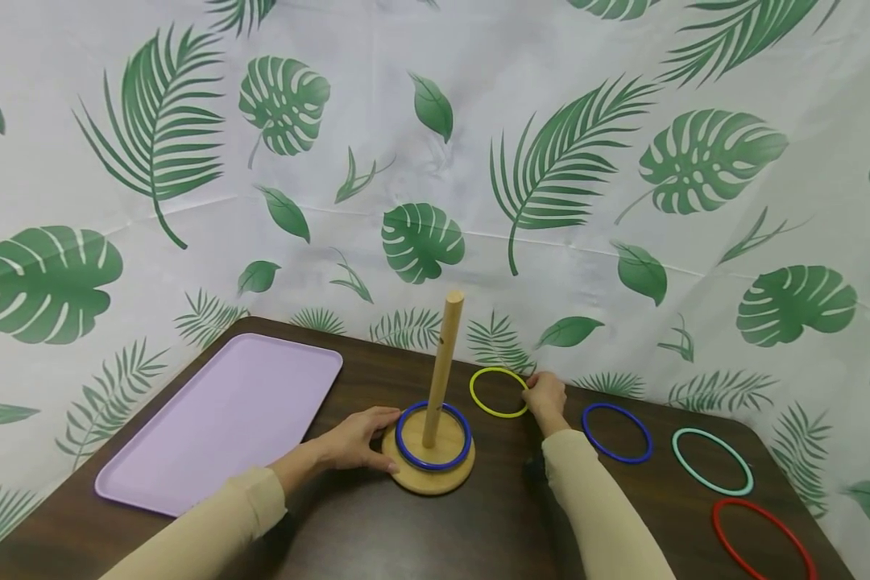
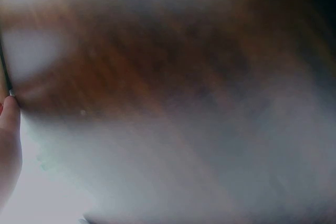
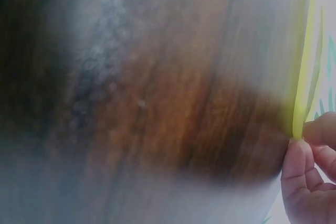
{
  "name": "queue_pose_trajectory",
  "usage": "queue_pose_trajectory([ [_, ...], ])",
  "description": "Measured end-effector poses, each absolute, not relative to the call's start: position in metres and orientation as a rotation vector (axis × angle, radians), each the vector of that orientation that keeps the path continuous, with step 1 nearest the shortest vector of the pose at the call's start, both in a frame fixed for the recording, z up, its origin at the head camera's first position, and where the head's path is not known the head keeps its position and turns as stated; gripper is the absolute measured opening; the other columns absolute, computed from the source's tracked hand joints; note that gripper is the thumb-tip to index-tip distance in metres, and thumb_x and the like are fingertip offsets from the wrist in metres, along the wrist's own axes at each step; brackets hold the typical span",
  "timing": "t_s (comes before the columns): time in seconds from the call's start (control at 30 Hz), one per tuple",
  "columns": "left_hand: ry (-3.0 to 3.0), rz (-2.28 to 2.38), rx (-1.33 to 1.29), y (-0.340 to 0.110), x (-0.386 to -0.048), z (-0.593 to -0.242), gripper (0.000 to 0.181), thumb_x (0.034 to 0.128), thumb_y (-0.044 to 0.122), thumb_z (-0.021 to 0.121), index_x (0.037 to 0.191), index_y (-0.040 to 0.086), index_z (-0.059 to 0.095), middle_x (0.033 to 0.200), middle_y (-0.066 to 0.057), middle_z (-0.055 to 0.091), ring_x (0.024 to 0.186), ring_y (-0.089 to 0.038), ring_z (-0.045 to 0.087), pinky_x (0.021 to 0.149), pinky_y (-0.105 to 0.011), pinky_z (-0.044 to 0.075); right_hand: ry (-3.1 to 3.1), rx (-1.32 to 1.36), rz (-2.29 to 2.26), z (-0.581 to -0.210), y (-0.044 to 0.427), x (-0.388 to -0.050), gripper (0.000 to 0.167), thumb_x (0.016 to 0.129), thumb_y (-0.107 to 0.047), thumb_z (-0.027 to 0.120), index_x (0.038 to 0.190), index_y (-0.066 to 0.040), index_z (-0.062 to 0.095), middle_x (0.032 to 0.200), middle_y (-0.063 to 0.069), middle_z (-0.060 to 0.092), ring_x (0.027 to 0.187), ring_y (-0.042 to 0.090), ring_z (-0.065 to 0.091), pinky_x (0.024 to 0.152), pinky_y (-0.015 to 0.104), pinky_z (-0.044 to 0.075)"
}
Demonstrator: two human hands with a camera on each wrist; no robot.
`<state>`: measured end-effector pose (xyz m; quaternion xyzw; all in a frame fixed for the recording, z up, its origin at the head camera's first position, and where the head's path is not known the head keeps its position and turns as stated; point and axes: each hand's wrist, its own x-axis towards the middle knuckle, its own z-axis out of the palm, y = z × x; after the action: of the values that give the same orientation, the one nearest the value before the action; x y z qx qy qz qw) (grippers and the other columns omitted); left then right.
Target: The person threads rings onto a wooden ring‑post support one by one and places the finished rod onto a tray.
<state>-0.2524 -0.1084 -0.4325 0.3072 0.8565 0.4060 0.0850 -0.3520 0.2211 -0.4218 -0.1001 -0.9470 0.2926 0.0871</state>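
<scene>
A white cloth with green leaves [image 1: 478, 64] makes the background, and before it is a dark brown worktop [image 1: 420, 540] with a wood grain. Along the left edge of the worktop, reaching near the far left corner, lies a lilac tray [image 1: 225, 427]. To the right of the tray, the left hand [image 1: 355, 439] holds the round base of a wooden peg stand [image 1: 424, 485], with thumb and fingers set round its left rim; I judge that this is for keeping it steady. The stand is upright about the middle of the worktop, and one blue ring [image 1: 435, 467] lies around the peg, on the base.

Just beyond the stand, close to the far edge, is the yellow ring [image 1: 506, 416], between the peg and the right hand [image 1: 547, 396]. This hand pinches the ring at its right side between thumb and fingers, as the right wrist view also shows. Whether the ring is fully flat on the worktop or a little raised, I cannot tell. The step in hand seems to be the picking up of this ring; the next move would call for lifting it above the peg's top and centring it there, with a firm pinch.

Farther right, near the far edge, is a second blue ring [image 1: 627, 461], then a mint ring [image 1: 698, 430] near the far right corner, and a red ring [image 1: 739, 503] beside the right edge. No hand touches these three.
</scene>
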Motion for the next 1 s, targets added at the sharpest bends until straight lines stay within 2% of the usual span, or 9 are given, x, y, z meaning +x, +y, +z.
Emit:
queue_pose_trajectory([
  [0.23, 2.537, 1.229, 0.913, -0.108, -0.252, -0.433, 0.083, 0.0754, 0.019, 0.080, 0.136, -0.016, 0.035, 0.139, -0.030, 0.038, 0.130, -0.041, 0.038, 0.103, -0.046, 0.040, -2.795, -0.348, 0.905, -0.423, 0.221, -0.351, 0.014, 0.074, -0.004, 0.064, 0.086, 0.004, 0.062, 0.090, 0.022, 0.062, 0.096, 0.045, 0.056, 0.085, 0.052, 0.046],
  [0.5, 2.533, 1.234, 0.926, -0.109, -0.252, -0.433, 0.083, 0.0757, 0.018, 0.080, 0.136, -0.017, 0.034, 0.139, -0.031, 0.038, 0.130, -0.041, 0.037, 0.103, -0.046, 0.039, -2.765, -0.360, 0.948, -0.421, 0.225, -0.349, 0.017, 0.076, -0.004, 0.063, 0.090, 0.005, 0.066, 0.096, 0.023, 0.065, 0.099, 0.043, 0.057, 0.086, 0.050, 0.047],
  [1.0, 2.518, 1.250, 0.897, -0.109, -0.251, -0.432, 0.082, 0.0756, 0.017, 0.080, 0.136, -0.016, 0.035, 0.139, -0.031, 0.038, 0.130, -0.042, 0.038, 0.103, -0.045, 0.040, -2.712, -0.332, 1.055, -0.419, 0.235, -0.339, 0.018, 0.077, -0.003, 0.061, 0.091, 0.005, 0.069, 0.093, 0.022, 0.066, 0.096, 0.039, 0.056, 0.083, 0.044, 0.046],
])
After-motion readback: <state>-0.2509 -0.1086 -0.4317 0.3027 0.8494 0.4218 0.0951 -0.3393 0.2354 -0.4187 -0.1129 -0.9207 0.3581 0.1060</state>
